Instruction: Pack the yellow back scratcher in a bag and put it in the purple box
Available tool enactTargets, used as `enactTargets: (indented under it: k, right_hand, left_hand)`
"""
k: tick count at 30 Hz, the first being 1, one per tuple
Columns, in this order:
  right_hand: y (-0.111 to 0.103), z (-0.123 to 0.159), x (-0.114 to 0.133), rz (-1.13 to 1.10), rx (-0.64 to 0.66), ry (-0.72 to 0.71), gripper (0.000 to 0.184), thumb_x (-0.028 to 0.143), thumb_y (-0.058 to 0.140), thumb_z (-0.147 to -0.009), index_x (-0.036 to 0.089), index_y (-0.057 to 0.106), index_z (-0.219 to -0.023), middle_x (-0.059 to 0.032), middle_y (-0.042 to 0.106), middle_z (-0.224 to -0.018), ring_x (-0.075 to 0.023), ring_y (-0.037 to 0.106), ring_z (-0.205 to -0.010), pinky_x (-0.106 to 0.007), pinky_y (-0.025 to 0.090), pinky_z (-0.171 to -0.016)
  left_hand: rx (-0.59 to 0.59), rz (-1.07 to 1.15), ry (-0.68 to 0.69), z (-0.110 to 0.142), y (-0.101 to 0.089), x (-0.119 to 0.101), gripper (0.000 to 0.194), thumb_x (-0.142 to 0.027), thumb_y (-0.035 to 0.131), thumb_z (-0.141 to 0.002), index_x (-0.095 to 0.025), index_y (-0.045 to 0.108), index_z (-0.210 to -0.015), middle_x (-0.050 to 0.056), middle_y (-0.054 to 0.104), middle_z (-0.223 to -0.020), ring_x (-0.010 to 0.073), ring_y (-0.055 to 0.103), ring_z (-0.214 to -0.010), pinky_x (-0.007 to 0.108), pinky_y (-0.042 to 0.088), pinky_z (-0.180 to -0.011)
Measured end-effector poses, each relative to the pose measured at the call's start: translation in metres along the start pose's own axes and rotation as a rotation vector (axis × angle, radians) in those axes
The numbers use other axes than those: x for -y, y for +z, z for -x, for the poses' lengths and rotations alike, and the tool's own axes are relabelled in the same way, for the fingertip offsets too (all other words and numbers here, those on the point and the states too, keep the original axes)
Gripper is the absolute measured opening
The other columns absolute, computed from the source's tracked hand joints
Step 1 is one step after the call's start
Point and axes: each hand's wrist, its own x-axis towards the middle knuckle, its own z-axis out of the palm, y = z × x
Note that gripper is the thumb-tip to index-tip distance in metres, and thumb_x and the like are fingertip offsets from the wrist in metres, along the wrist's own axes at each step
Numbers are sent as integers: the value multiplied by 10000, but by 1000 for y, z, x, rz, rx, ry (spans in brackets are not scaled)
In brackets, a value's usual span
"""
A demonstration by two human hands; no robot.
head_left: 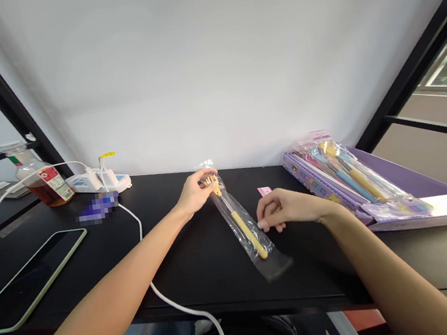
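A yellow pen in a clear plastic sleeve [243, 225] lies slantwise on the black table [203, 259]. My left hand [196, 191] pinches the sleeve's far end, where the pen's decorated top sits. My right hand [285, 208] has its fingers curled, fingertips touching the sleeve's right edge near the middle. A small pink tag [264, 190] lies on the table just beyond my right hand.
A purple box [408, 177] with several more sleeved pens [344, 170] stands at the right. At the left are a tablet [27, 278], a bottle of amber liquid [39, 176], a white power strip [98, 180] and a white cable [176, 304] running off the front edge.
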Motion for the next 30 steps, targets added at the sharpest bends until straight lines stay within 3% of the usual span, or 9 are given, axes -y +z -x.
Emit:
enactTargets:
  k: [4,6,9,12,16,19,24,30]
  right_hand:
    - [-12,-1,-8,269,-613,-49,182,355,657,-833,180,691,-871,-66,739,-840,-197,677,-750,-304,522,-697]
    - [-18,-1,-16,474,-746,-19,223,276,631,-817,193,720,-1004,-68,750,-998,-240,695,-916,-339,525,-829]
    - [-24,1,-26,661,-618,30,411,286,609,-823,198,696,-1215,-66,718,-1187,-283,673,-1052,-383,508,-929]
    - [-26,0,-31,719,-519,27,450,330,574,-856,177,677,-1267,-72,694,-1246,-300,658,-1091,-409,495,-972]
    - [-23,-6,-33,755,-538,-52,430,338,563,-861,150,700,-1223,-104,701,-1220,-313,646,-1123,-429,485,-1007]
    - [-20,-10,-33,738,-526,-162,415,286,553,-856,173,707,-1225,-108,669,-1287,-318,584,-1244,-450,429,-1087]
    - [-21,-9,-34,609,-478,-167,401,253,577,-862,234,682,-1248,-71,672,-1285,-303,596,-1225,-467,438,-1071]
    - [-25,-7,-39,552,-484,-171,449,280,616,-843,236,636,-1290,-74,664,-1275,-291,602,-1186,-447,475,-1010]
  left_hand:
    - [186,-111,-3,4,2,1,348,-173,706,-814,-153,640,-1155,107,650,-1112,202,704,-900,350,590,-812]
    - [311,-219,67,7,6,-1,416,-199,746,-782,-169,640,-1182,82,682,-1046,210,686,-959,348,561,-865]
    - [495,-394,158,12,9,-6,547,-276,813,-723,-216,635,-1236,50,703,-1039,223,671,-997,356,533,-897]
    - [543,-539,221,15,10,-8,528,-381,846,-683,-227,685,-1161,46,698,-1089,234,663,-987,367,526,-895]
    - [443,-516,253,12,7,-5,385,-363,752,-788,-221,694,-1142,71,670,-1161,221,652,-1040,347,548,-889]
    - [414,-439,202,8,3,-2,390,-289,737,-784,-220,683,-1164,96,631,-1242,197,673,-970,323,583,-805]
    - [352,-371,146,7,0,-1,240,-200,730,-765,-172,715,-1003,78,722,-964,179,700,-801,315,586,-754]
    - [257,-358,192,10,6,-1,200,-323,677,-859,-195,697,-1011,38,753,-819,199,728,-784,309,583,-742]
